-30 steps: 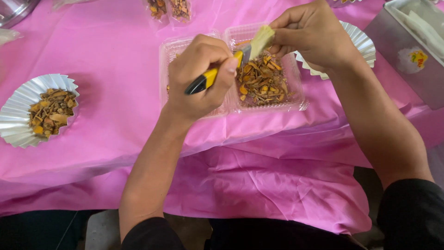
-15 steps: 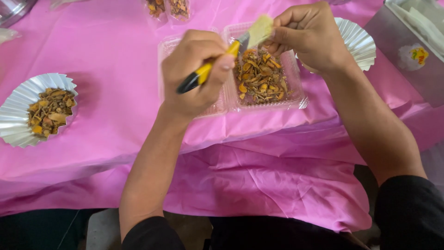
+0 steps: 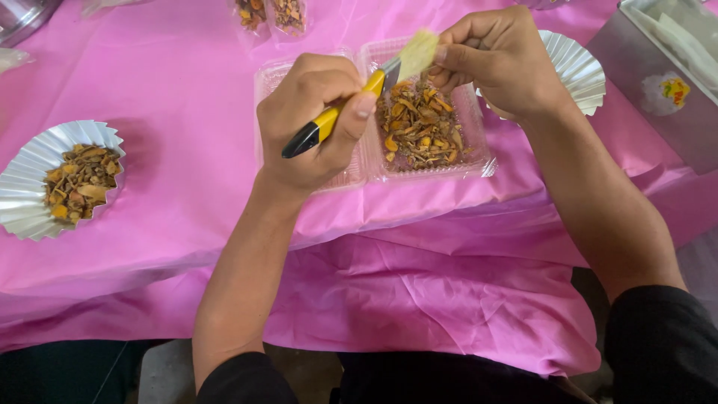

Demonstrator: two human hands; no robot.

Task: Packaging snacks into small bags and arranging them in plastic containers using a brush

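Note:
My left hand grips a small knife with a yellow and black handle, its blade pointing up and right. The blade meets a pale yellowish slice that my right hand pinches between its fingers. Both hands hover over a clear plastic clamshell tray on the pink tablecloth. The tray's right half holds a heap of orange and brown peelings and chips. Its left half is mostly hidden behind my left hand.
A silver foil cup with similar chopped bits stands at the left. Another foil cup sits behind my right hand. A grey box is at the far right. Two small clear bags lie at the top edge.
Both hands have lifted slightly and shifted up over the tray. The knife blade has stayed against the pale slice while the right hand's grip on it changed a little.

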